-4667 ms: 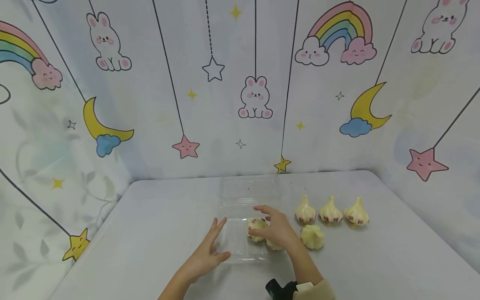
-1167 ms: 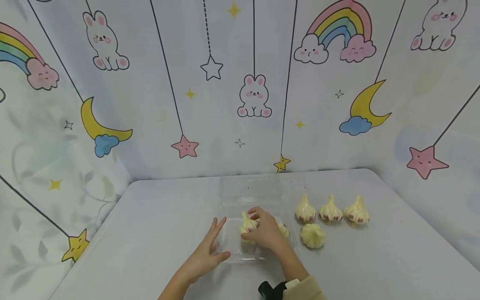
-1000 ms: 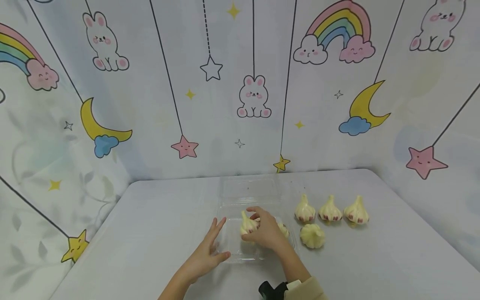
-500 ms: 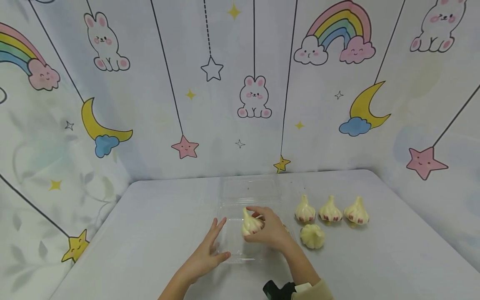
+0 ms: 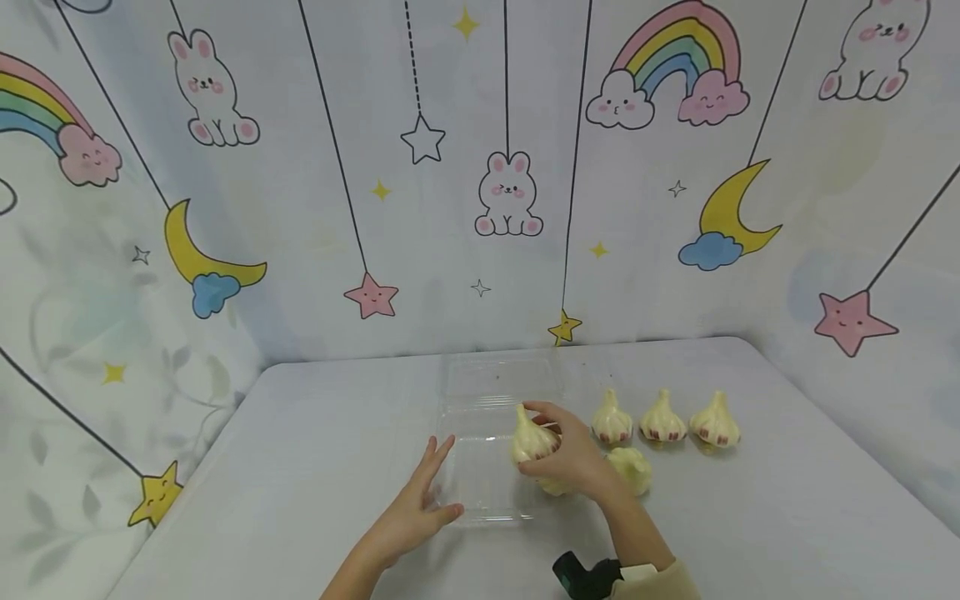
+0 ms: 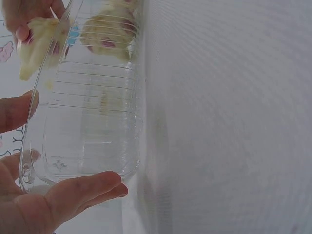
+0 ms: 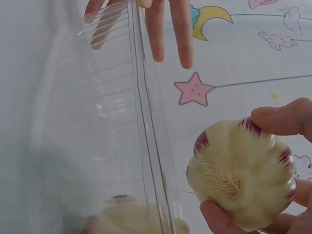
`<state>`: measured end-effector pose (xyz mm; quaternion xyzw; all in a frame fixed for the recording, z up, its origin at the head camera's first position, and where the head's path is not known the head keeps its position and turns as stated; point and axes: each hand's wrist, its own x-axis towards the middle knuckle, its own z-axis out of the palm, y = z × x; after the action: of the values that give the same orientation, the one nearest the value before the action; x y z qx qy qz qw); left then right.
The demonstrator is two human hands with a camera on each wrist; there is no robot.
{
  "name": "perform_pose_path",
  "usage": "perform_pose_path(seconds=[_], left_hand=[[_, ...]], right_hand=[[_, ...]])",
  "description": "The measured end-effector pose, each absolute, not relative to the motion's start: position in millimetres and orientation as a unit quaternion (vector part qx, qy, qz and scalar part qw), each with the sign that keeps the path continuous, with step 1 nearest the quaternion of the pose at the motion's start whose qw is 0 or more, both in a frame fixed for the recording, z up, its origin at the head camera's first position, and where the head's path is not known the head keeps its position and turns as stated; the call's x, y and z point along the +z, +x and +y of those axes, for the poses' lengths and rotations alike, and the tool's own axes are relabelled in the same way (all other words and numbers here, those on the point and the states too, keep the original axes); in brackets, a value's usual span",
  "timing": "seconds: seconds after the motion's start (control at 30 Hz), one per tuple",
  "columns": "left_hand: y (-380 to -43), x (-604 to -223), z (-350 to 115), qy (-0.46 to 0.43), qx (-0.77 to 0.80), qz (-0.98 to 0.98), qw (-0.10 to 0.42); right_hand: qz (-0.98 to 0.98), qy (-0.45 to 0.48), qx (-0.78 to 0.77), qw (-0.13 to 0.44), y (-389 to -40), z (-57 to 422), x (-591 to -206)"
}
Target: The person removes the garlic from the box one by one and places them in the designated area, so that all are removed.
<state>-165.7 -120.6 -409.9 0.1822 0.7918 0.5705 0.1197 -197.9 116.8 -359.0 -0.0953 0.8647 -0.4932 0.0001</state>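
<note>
In the head view my right hand [image 5: 566,450] grips a garlic bulb [image 5: 531,440], its stem pointing up, above the right part of a clear plastic box [image 5: 480,492]. The right wrist view shows the root end of this garlic bulb [image 7: 243,180], with thumb and fingers round its sides and the box wall beside it. Another garlic bulb [image 6: 107,36] lies inside the box, partly hidden below the right hand in the head view. My left hand [image 5: 408,512] is at the box's left side, fingers extended and spread, thumb near the front corner.
The box's clear lid [image 5: 498,379] lies folded back behind it. Right of the box, three garlic bulbs stand in a row, among them a middle bulb [image 5: 662,419]; one more bulb [image 5: 633,471] sits in front, partly covered by the right hand. A patterned backdrop [image 5: 450,250] borders the table.
My right hand, first over the bulbs in the box, has gripped one garlic bulb, tipped its stem upward, and lately shifted it up and right. My left hand has stayed put.
</note>
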Motion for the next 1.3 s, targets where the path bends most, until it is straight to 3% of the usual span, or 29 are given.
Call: perform_pose_path(seconds=[1.3], left_hand=[[-167, -410, -120, 0.182, 0.569, 0.793, 0.12]], right_hand=[[0.877, -0.09, -0.472, -0.019, -200, 201, -347]])
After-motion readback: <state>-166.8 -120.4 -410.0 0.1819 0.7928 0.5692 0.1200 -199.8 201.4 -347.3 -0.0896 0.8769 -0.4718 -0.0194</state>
